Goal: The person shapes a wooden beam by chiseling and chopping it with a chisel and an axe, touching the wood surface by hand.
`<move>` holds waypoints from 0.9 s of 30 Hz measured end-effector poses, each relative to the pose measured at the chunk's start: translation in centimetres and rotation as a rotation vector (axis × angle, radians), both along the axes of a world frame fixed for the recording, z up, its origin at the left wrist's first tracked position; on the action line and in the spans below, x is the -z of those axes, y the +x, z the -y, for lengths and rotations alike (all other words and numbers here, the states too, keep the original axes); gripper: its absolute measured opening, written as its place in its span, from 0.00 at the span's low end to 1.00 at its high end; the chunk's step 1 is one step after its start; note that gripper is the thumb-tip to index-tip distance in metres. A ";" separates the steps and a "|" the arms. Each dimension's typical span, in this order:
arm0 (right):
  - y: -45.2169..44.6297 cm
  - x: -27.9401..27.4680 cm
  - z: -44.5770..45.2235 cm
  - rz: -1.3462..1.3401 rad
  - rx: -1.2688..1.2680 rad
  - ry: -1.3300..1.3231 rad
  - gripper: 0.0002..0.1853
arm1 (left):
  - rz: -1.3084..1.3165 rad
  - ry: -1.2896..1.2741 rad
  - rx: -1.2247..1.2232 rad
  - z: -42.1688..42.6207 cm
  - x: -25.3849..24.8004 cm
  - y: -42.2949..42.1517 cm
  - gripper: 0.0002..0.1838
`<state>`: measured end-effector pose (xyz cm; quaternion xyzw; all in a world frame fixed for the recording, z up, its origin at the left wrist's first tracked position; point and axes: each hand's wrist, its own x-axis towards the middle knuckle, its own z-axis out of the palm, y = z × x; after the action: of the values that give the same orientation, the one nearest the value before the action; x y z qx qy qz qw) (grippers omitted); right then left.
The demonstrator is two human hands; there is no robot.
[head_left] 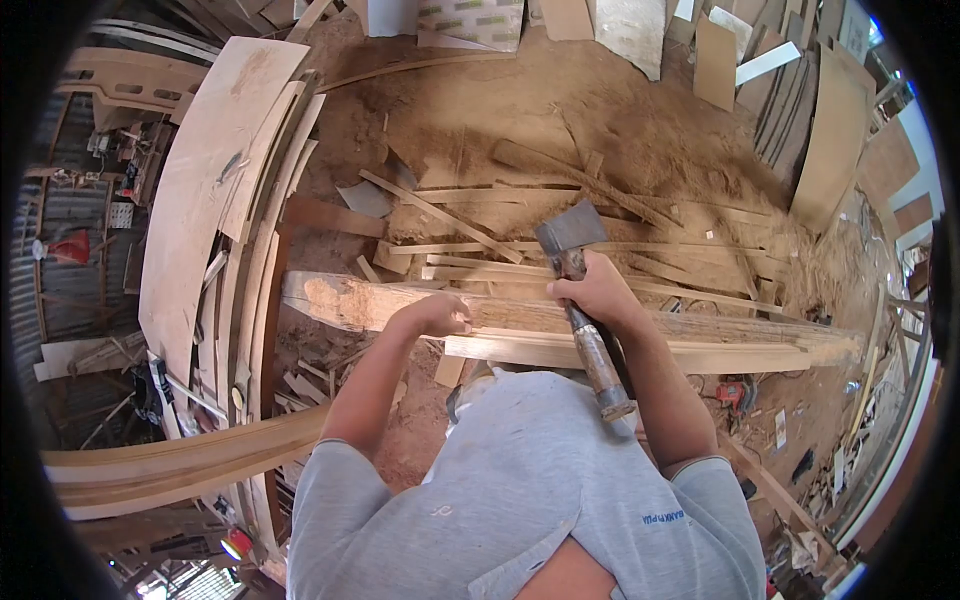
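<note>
My right hand (600, 295) is wrapped round the upper handle of a hatchet (592, 350), just below its wide dark metal head. The hatchet's head points away from me and its handle end hangs near my shirt. My left hand (440, 315) is curled closed over the near side of a long rough timber beam (370, 300), by the left end of a pale planed board (520, 350). Whatever its fingers pinch is too small or hidden to make out. The board lies lengthwise along the beam's near edge, passing behind the hatchet handle.
Wood strips and offcuts (470, 225) litter the sawdust-covered ground beyond the beam. Stacked plywood sheets (215, 190) stand at the left, with a curved wooden piece (190, 460) nearer me. A red power tool (735, 396) lies at the right. Panels (715, 65) lean at the back.
</note>
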<state>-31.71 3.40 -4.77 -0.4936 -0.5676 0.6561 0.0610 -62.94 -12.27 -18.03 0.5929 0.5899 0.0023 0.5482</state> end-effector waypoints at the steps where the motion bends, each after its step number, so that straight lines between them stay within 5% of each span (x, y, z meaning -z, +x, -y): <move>1: 0.0 0.1 -0.1 -0.001 -0.005 0.002 0.16 | 0.011 -0.016 0.087 0.0 0.8 -0.2 0.17; 7: -0.3 -0.4 -0.2 -0.012 0.001 0.002 0.15 | 0.194 -0.069 0.084 -0.3 3.2 -0.3 0.14; 19: -0.7 -0.4 -0.6 0.024 -0.009 0.032 0.12 | 0.036 -0.168 0.156 -0.7 3.1 0.3 0.18; 25: -0.5 0.5 -0.6 0.003 0.019 0.024 0.12 | 0.128 -0.184 -0.357 -0.7 0.6 -0.8 0.22; 27: -0.5 0.8 -0.6 0.003 0.015 0.026 0.12 | 0.034 -0.117 -0.118 -0.4 1.4 -0.9 0.20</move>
<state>-32.19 4.00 -5.62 -0.4981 -0.5725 0.6474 0.0713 -63.81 -11.89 -19.45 0.5237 0.6137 0.0103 0.5908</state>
